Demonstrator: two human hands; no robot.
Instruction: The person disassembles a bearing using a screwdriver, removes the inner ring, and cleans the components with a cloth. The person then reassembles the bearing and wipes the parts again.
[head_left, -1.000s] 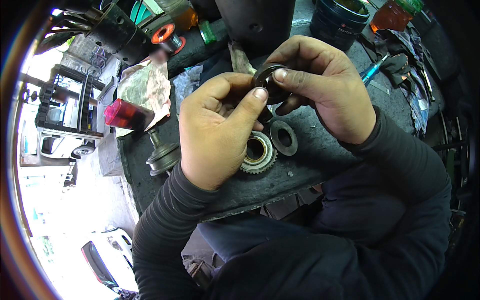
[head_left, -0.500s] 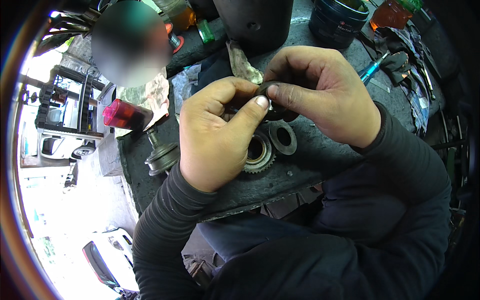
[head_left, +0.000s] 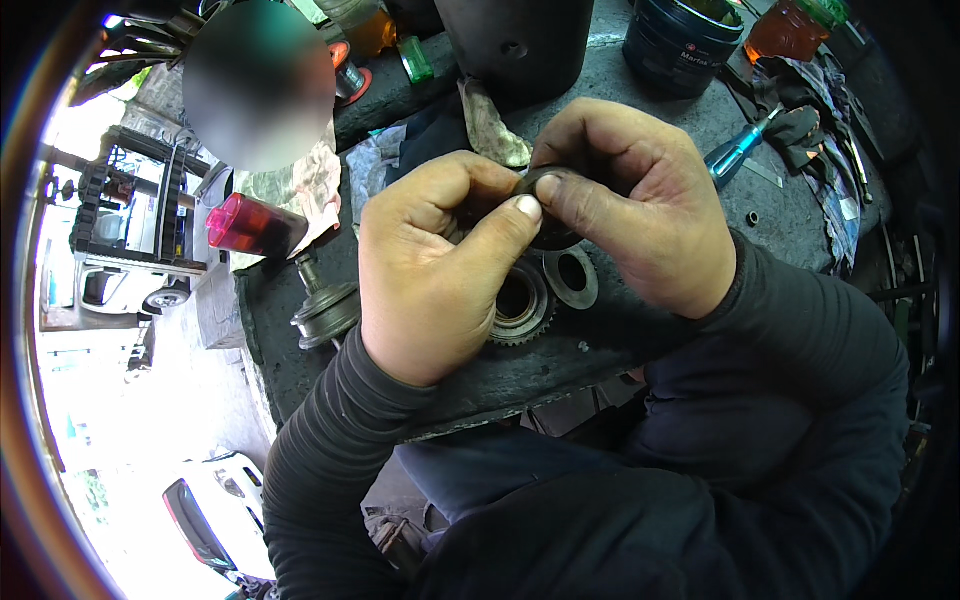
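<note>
Ring (head_left: 558,239), dark, is up over the bench (head_left: 470,395), pinched b/w thumb & fingers of both L hand (head_left: 430,265) and R hand (head_left: 645,210), prob. so it can't slip. Fingers hide most of it, so can't tell its full shape. L hand also blocks part of the toothed gear (head_left: 541,318) below; flat ring (head_left: 588,289) lies just beside. Cloth (head_left: 490,125) & big black can (head_left: 515,22) are behind, blue tool (head_left: 735,155) off to R.
</note>
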